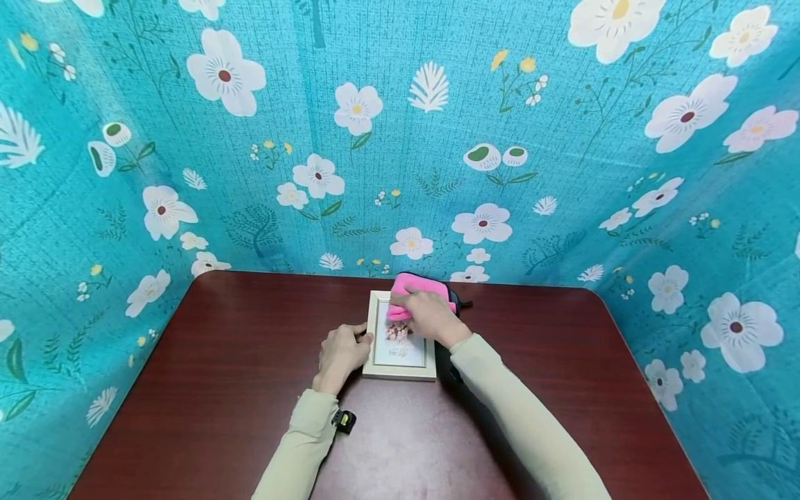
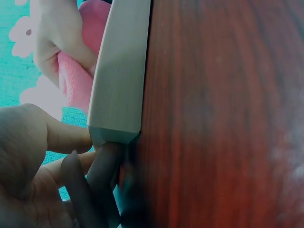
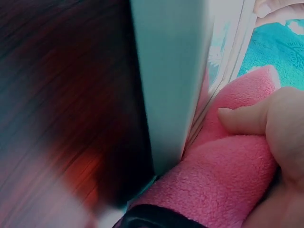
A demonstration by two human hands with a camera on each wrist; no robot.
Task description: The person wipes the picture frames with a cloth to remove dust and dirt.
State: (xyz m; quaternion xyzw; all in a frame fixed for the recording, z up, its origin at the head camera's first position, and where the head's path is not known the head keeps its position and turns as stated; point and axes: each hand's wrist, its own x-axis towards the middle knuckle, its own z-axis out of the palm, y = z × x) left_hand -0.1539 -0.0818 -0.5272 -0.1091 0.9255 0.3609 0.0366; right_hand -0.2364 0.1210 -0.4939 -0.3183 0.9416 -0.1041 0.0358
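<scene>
A cream picture frame (image 1: 400,373) with a floral print lies on the dark red table. My left hand (image 1: 344,351) grips its left edge; the left wrist view shows the thumb and fingers (image 2: 105,164) at a corner of the frame (image 2: 118,71). Over the upper right part of the frame, my right hand (image 1: 431,316) holds a fluffy pink cloth (image 1: 420,283) against the glass. In the right wrist view the thumb (image 3: 244,119) presses into the pink cloth (image 3: 213,166), which folds over the frame's side and has a black edge.
A black part with a short strap (image 1: 464,303) sticks out right of the cloth. The wooden tabletop (image 1: 250,347) extends on both sides of the frame. Blue flowered fabric (image 1: 375,167) hangs behind the table and along its sides.
</scene>
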